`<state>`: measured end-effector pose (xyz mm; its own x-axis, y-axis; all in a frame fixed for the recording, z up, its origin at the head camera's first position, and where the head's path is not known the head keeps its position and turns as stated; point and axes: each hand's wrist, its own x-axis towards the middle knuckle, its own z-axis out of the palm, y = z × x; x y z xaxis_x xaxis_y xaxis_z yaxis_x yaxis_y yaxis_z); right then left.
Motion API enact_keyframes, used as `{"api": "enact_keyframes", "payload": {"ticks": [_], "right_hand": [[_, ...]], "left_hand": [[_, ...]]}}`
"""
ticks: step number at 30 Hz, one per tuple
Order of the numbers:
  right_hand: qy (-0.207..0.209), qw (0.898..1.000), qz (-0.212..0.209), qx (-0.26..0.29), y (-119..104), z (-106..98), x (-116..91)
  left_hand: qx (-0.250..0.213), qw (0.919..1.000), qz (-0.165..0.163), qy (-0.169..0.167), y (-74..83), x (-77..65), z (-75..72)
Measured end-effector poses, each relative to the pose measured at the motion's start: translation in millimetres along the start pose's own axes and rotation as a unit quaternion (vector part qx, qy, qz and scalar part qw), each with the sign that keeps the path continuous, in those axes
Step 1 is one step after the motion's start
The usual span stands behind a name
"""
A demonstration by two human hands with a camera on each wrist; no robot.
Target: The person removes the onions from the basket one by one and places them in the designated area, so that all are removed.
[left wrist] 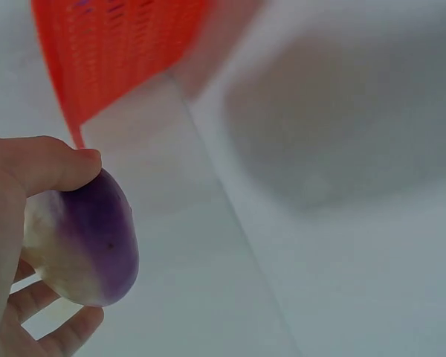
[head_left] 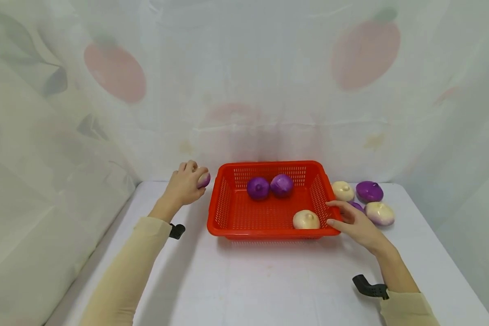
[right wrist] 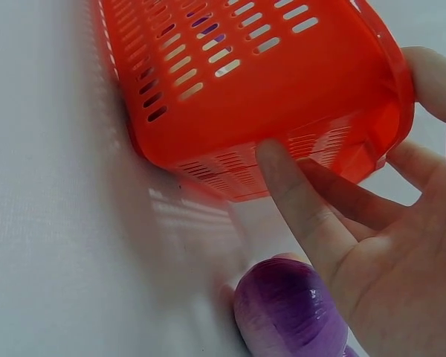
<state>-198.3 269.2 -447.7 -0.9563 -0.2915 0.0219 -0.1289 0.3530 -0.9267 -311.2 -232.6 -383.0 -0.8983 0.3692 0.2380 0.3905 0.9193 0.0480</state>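
Note:
My left hand grips a purple-and-white turnip just left of the red plastic basket. In the left wrist view the thumb lies over its top and the other fingers curl beneath. My right hand holds the basket by its right rim, with the thumb over the edge and fingers against the outer wall. Inside the basket, two purple bulbs sit side by side near the back. A cream-white turnip lies in its front right corner.
Right of the basket, several more bulbs rest on the white table: a cream one, a purple one, a cream one tinged purple, and another purple one partly behind my right hand. A printed white curtain hangs behind.

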Motion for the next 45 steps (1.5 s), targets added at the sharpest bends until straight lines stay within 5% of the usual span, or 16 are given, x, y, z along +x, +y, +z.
{"api": "enact_keyframes", "payload": {"ticks": [19, 35, 45], "right_hand": [[0.007, 1.0, 0.0, 0.0, 0, 2, -1], [0.007, 1.0, 0.002, -0.005, 1, 3, -1], [0.007, 1.0, 0.007, 0.001, 0, 2, 0]], "left_hand": [[-0.026, 0.9975, -0.055, -0.036, -11.2, 3.0, 59.6], [-0.03, 0.9943, -0.067, -0.078, -5.4, 2.8, 78.2], [-0.062, 0.992, -0.081, -0.074, -5.6, 5.7, 68.4]]}}
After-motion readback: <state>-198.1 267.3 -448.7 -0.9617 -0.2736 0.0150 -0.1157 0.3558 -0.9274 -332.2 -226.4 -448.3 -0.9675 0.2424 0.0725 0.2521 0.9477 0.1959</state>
